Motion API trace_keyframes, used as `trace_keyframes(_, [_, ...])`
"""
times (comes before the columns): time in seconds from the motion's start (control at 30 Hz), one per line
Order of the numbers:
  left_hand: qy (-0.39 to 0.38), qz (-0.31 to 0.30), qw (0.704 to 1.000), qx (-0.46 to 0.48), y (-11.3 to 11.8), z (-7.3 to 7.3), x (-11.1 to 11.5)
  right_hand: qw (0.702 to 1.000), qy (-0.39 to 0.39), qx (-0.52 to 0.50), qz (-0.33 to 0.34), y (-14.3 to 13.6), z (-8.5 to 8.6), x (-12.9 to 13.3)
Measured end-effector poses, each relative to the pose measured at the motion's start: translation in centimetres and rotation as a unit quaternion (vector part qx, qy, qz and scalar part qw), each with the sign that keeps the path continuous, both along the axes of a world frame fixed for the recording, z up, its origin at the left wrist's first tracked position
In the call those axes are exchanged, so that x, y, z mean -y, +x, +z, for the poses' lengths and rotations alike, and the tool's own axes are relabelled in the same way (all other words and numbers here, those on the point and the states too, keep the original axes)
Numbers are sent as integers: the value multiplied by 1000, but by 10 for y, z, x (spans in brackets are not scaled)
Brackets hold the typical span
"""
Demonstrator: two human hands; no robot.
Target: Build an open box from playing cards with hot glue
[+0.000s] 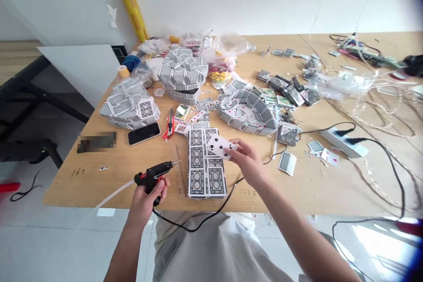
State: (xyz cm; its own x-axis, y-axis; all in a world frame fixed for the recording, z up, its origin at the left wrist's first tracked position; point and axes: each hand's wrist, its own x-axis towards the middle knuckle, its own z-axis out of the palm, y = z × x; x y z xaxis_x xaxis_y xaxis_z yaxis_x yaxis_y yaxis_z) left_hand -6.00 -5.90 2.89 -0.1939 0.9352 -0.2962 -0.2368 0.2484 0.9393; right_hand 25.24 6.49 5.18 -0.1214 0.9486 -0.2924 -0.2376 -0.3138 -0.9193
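My left hand [150, 194] is wrapped round the handle of a black glue gun [155, 172], whose tip points right and a white glue stick trails from its back. In my right hand [246, 158] a playing card [218, 146] is pinched, its spade face up. The card is above the upper right part of a rectangular panel [197, 158] covered with patterned card backs. A clear ruler [180, 172] lies left of the panel.
Heart-shaped card box [247, 112], two lidded card boxes [183, 70] [130, 103], a phone [144, 134] and a red cutter [169, 124] lie around. A power strip [343, 142] is at right. The gun's black cord [198, 229] loops past the panel's front edge.
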Motion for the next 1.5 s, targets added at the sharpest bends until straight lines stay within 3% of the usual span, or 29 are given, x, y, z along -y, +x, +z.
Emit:
trace_keyframes(0.2, [73, -101, 987, -105, 40, 23, -11, 996, -48, -70, -18, -1, -8, 53])
trace_keyframes(0.33, [74, -118, 976, -169, 60, 37, -18, 995, -49, -88, 8, -5, -2, 63])
trace_keyframes(0.47, [80, -122, 966, -212, 66, 42, -24, 997, -37, -66, 17, -4, 4, 65])
trace_keyframes(1.5, [65, -92, 980, -167, 50, 17, -15, 997, -31, -57, 37, -8, 14, 66])
